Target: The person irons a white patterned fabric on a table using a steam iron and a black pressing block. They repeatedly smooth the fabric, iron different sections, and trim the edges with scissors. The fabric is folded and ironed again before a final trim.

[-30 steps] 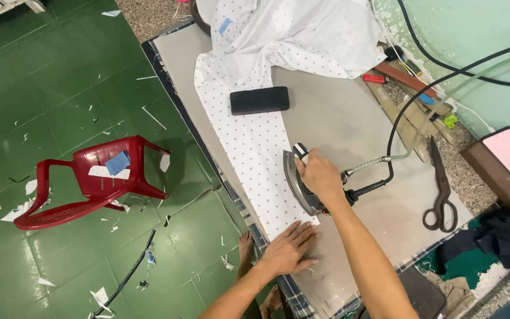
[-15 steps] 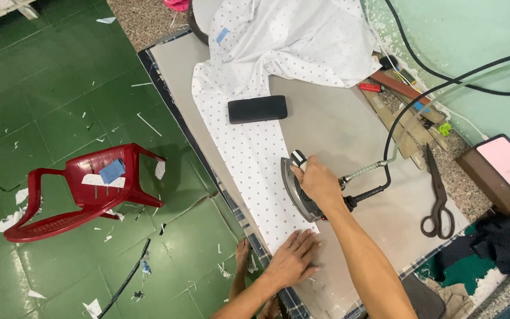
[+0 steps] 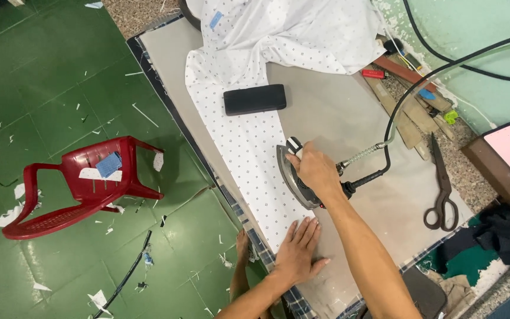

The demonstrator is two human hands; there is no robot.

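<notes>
Green tiled floor flanks a grey pressing table (image 3: 349,118) in the head view, where a strip of white dotted fabric (image 3: 249,147) runs lengthwise away from the person. The right hand (image 3: 315,171) grips the handle of a steam iron (image 3: 293,177) on the strip's right edge, nose pointing away. The left hand (image 3: 299,251), fingers flat and slightly spread, pins the near end. A black block (image 3: 254,98) lies across the cloth ahead of the iron; scissors (image 3: 442,183) rest well to the right, a red plastic chair (image 3: 84,186) to the left.

Red plastic chair (image 3: 84,186) on the green floor (image 3: 42,88); scissors (image 3: 442,183) and black block (image 3: 254,98) on the table (image 3: 337,112)
</notes>
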